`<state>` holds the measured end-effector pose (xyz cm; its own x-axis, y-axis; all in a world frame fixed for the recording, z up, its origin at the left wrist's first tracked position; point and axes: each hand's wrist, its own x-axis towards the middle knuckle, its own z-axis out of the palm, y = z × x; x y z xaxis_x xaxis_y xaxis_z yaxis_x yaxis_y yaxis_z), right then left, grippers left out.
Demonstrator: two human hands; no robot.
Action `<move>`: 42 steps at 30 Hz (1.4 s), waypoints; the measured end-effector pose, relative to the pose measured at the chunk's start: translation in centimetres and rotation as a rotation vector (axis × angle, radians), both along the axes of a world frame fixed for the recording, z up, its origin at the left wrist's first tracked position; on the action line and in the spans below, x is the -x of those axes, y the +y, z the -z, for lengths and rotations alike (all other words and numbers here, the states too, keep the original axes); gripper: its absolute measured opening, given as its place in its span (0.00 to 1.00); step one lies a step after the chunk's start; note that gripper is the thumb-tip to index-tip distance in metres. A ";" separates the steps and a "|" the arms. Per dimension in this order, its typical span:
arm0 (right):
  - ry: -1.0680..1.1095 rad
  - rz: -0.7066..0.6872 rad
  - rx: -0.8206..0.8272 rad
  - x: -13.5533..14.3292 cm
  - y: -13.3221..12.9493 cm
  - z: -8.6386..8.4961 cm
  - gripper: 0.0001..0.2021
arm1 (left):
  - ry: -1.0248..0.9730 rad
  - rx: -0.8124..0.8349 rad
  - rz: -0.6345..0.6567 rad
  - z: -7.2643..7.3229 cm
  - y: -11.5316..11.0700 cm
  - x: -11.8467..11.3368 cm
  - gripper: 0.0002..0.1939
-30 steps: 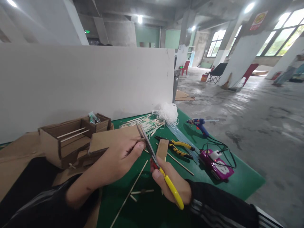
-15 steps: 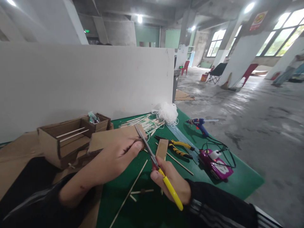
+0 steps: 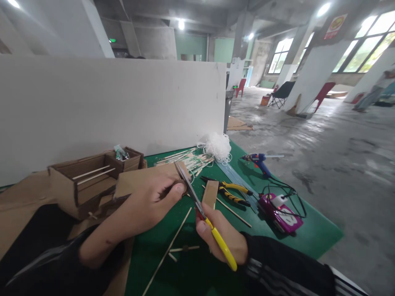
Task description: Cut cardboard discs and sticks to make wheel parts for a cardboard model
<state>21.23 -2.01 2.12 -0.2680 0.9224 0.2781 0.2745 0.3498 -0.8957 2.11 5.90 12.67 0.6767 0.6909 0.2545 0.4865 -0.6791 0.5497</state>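
My right hand (image 3: 220, 232) is closed round the yellow handles of a pair of scissors (image 3: 191, 193), whose blades point away and up to the left. Just left of the blades, my left hand (image 3: 154, 197) pinches a small brown cardboard piece (image 3: 181, 187) between thumb and fingers, partly hidden by them. The blades lie against or very near that piece; whether they bite into it I cannot tell. Behind my left hand lies a larger flat cardboard sheet (image 3: 132, 181). A cardboard strip (image 3: 210, 193) rests just beyond my right hand.
On the green table (image 3: 321, 234) lie pliers (image 3: 236, 193), a blue glue gun (image 3: 261, 162), a purple power strip (image 3: 282, 216), thin wooden sticks (image 3: 179, 230), clear glue sticks (image 3: 236, 179) and a white string tangle (image 3: 217, 147). A cardboard box (image 3: 66, 187) stands left. A white panel (image 3: 117, 102) rises behind.
The thumb and fingers of my left hand have shifted slightly around the cardboard piece. The scissors have hardly moved.
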 end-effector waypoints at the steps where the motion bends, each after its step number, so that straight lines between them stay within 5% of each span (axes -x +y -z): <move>1: -0.006 -0.007 -0.011 0.0 0.0 0.1 0.23 | -0.006 0.001 0.015 0.0 0.0 -0.1 0.19; 17: -0.085 0.036 0.044 -0.3 0.1 0.1 0.24 | 0.013 -0.006 0.086 -0.4 0.4 0.5 0.15; 28: -0.020 0.034 0.073 -0.5 0.5 1.6 0.23 | 0.019 0.024 0.094 -1.0 0.5 0.8 0.14; 42: -0.095 -0.053 -0.021 -0.2 0.1 0.0 0.25 | 0.106 0.031 0.167 -1.5 0.8 1.3 0.16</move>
<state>21.43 -1.89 2.12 -0.3422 0.9004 0.2687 0.3384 0.3848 -0.8587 0.77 6.66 14.20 0.8045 0.5732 0.1557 0.4250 -0.7387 0.5232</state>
